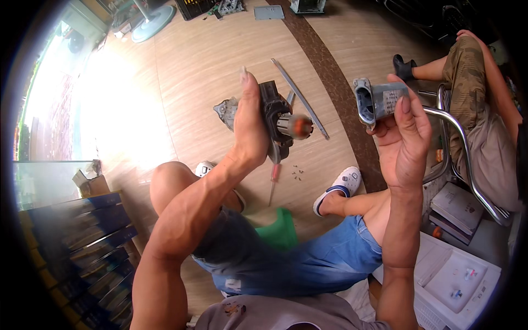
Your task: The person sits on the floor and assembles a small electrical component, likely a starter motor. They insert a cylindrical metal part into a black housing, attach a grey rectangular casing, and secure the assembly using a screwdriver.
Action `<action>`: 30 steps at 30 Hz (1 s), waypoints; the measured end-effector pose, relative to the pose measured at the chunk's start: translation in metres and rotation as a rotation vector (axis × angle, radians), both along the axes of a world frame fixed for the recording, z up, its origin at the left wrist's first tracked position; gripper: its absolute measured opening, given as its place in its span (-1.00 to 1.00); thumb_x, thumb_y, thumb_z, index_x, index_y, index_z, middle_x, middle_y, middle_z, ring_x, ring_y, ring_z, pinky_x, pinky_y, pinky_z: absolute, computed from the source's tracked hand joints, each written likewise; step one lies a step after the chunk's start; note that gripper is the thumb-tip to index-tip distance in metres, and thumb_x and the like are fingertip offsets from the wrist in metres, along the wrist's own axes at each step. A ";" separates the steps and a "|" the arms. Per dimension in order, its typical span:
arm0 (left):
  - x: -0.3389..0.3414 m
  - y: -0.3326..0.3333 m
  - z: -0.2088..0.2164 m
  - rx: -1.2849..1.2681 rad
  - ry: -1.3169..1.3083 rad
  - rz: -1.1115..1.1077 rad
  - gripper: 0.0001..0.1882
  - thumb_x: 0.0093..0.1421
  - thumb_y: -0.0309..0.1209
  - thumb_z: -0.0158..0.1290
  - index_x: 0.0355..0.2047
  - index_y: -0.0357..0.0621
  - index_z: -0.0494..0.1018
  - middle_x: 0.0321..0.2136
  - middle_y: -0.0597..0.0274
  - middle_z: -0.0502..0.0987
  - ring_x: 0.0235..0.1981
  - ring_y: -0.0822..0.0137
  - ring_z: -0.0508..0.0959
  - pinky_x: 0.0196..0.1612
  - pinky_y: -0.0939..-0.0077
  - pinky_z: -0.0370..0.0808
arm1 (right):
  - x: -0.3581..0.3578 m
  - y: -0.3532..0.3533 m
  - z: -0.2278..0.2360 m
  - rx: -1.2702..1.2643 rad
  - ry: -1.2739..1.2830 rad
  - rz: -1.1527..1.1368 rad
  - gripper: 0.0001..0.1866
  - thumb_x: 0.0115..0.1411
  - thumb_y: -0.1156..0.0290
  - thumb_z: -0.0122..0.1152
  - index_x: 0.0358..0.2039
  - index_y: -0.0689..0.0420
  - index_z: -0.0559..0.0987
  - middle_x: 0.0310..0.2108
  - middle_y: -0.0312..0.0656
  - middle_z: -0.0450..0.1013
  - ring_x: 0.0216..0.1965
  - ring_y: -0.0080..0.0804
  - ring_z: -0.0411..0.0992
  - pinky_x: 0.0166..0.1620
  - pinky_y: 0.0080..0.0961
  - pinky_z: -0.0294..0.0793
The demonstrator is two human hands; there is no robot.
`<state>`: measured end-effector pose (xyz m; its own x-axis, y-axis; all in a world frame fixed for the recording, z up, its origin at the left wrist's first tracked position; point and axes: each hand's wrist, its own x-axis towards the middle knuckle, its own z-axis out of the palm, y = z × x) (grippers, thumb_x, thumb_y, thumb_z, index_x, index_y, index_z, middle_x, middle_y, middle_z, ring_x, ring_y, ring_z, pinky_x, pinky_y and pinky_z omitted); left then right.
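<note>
Raised over the floor, my left hand (250,124) is closed around a black motor part (270,107). A round metal shaft end with an orange-red, blurred tip (300,127) sticks out of it to the right. My right hand (407,143) grips a grey metal housing (385,102) between thumb and fingers. Its oval open end faces left, and a printed label lies on its side. The two parts are held apart. Below the left hand, a red-handled screwdriver (274,175) lies on the floor beside several small screws (297,172).
A metal bar (300,99) and a grey cast piece (226,113) lie on the tiles. Beneath me is a green stool (279,228). Stacked boxes (93,242) stand at left, a white plastic tray (456,278) at right. Another person (467,82) sits by a chrome chair frame (465,135).
</note>
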<state>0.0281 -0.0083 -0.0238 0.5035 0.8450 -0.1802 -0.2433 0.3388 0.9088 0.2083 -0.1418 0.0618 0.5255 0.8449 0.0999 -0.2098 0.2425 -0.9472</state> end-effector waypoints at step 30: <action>0.000 0.000 0.015 -0.107 0.154 0.007 -0.20 0.29 0.38 -0.28 -0.35 -0.24 0.40 -0.60 0.11 0.50 -0.71 0.33 0.48 -0.68 0.47 0.45 | 0.010 0.009 -0.007 -0.076 0.293 0.062 -0.61 0.39 0.22 0.12 0.08 0.23 0.46 -0.19 -0.14 0.57 -0.29 -0.45 0.57 -0.30 -0.58 0.62</action>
